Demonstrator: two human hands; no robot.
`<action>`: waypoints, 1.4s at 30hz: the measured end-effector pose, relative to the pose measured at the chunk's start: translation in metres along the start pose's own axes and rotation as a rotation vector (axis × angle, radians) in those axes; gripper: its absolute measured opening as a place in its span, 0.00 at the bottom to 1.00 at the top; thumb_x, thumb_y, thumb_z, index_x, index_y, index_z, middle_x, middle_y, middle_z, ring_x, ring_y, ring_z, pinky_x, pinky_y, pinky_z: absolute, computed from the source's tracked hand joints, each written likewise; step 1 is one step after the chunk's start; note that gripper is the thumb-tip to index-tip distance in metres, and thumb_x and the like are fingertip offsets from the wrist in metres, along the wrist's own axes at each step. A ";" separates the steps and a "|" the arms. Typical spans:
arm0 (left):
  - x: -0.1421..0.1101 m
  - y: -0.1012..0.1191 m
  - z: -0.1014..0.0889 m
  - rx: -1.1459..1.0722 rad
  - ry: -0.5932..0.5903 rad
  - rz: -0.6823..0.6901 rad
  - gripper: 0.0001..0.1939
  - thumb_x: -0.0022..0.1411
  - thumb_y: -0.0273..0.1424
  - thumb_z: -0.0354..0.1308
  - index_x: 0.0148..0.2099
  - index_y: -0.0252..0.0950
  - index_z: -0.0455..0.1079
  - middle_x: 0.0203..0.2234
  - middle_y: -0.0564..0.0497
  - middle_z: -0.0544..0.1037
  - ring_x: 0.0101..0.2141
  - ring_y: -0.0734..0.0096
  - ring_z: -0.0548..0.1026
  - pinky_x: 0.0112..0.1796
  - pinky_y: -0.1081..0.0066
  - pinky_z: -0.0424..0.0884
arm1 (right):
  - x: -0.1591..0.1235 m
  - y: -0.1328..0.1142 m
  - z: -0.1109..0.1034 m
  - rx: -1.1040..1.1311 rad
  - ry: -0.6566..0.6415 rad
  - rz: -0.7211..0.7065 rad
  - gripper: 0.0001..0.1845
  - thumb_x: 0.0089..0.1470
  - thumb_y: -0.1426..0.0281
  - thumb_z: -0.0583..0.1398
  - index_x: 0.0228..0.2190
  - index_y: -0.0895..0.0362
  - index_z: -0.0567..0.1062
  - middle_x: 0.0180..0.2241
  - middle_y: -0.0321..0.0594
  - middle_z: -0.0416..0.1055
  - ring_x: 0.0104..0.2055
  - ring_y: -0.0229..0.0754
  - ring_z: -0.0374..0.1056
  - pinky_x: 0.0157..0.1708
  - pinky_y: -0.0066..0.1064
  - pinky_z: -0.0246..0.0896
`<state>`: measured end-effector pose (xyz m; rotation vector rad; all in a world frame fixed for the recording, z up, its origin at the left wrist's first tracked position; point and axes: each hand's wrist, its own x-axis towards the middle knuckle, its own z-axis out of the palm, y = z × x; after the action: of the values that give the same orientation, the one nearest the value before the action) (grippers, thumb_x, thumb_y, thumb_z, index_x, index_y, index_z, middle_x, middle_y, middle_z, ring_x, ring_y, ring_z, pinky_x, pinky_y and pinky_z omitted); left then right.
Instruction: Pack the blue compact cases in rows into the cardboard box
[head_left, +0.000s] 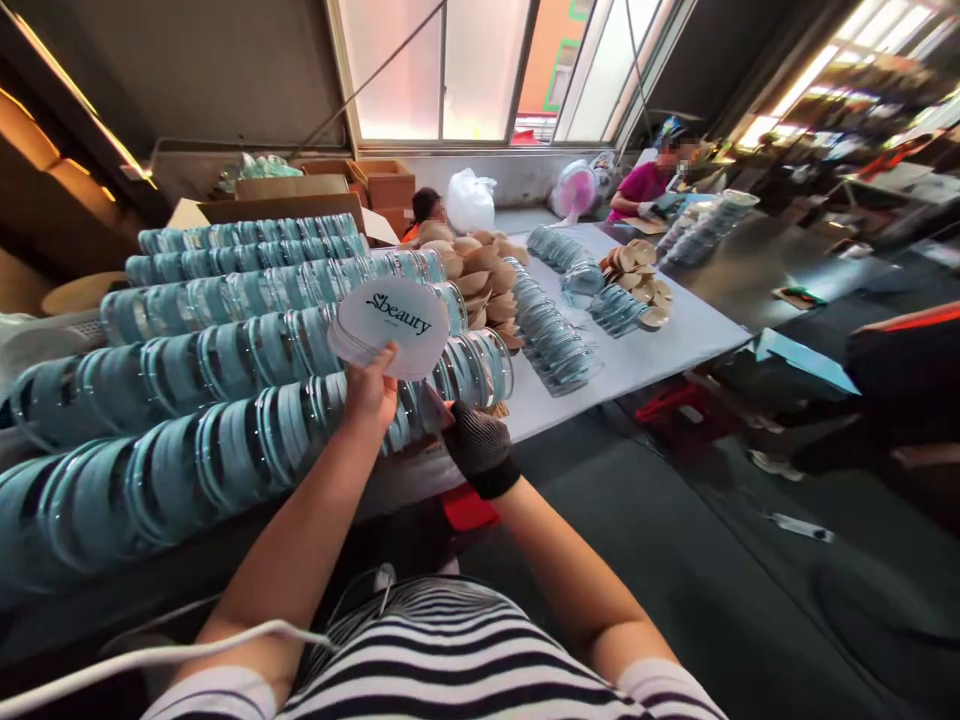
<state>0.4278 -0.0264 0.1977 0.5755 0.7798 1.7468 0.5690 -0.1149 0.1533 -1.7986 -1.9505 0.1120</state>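
Note:
My left hand (pixel 370 400), bare, grips a small fanned stack of white round cards (pixel 401 325); the top one is printed "Sbeauty" in dark letters. Just to its right is my right hand (pixel 480 445) in a dark fingerless glove, its fingers closed near the lower edge of the cards. A thin dark edge shows at those fingertips, too unclear to name. Beneath and behind both hands lie long rows of pale blue round cases with clear rims (pixel 247 440), packed side by side. The nearest row passes right behind my hands.
Beyond the cards are piles of tan round pieces (pixel 487 275) and shorter blue rows (pixel 547 330) on a white tabletop (pixel 675 330). A person in a pink top (pixel 637 190) sits at the far end, near a pink fan (pixel 575 190). Red stools (pixel 469 508) stand below the table edge.

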 end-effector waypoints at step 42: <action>0.005 -0.018 -0.001 0.071 -0.105 0.031 0.15 0.48 0.24 0.68 0.41 0.35 0.76 0.39 0.49 0.82 0.47 0.66 0.78 0.55 0.64 0.70 | 0.061 0.003 -0.031 0.497 0.254 0.122 0.25 0.62 0.55 0.52 0.52 0.57 0.70 0.48 0.47 0.75 0.49 0.44 0.72 0.51 0.39 0.67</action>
<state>0.4368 -0.0182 0.1835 0.7252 0.7647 1.7080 0.5824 -0.0637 0.1972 -1.5125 -1.4754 0.3568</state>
